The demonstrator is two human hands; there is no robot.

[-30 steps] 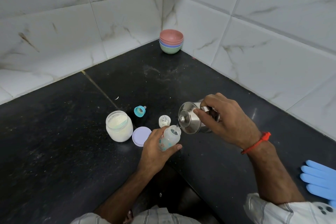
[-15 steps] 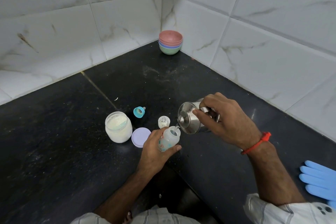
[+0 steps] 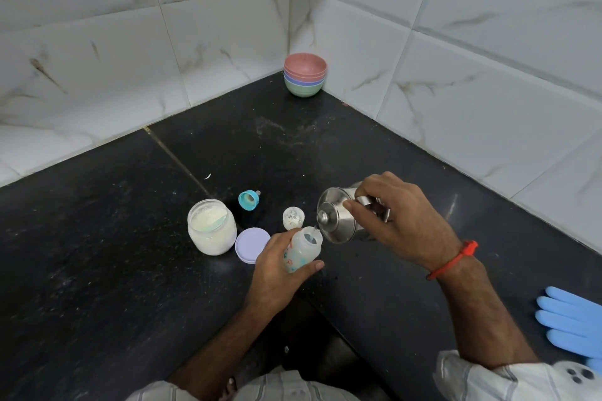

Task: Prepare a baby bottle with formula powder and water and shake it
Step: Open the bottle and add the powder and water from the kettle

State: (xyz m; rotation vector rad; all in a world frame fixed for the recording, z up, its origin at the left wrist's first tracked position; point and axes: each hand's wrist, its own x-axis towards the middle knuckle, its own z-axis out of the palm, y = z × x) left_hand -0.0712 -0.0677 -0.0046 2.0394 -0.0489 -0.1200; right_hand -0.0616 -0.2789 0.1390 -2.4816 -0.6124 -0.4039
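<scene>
My left hand (image 3: 277, 273) grips a small clear baby bottle (image 3: 301, 249) with printed figures, its mouth open and facing up. My right hand (image 3: 395, 221) holds a steel jug (image 3: 335, 220) by the handle, tipped left so its spout touches the bottle's mouth. An open jar of white formula powder (image 3: 211, 226) stands to the left, its lilac lid (image 3: 252, 244) flat beside it. A teal bottle nipple ring (image 3: 248, 199) and a clear bottle cap (image 3: 293, 218) lie behind the bottle.
The black stone counter (image 3: 114, 286) meets white tiled walls in a corner. A stack of coloured bowls (image 3: 305, 74) stands in that corner. A blue-gloved hand (image 3: 573, 322) rests at the right edge.
Both hands keep the same hold; the jug stays tipped at the bottle's mouth. Nothing else has shifted.
</scene>
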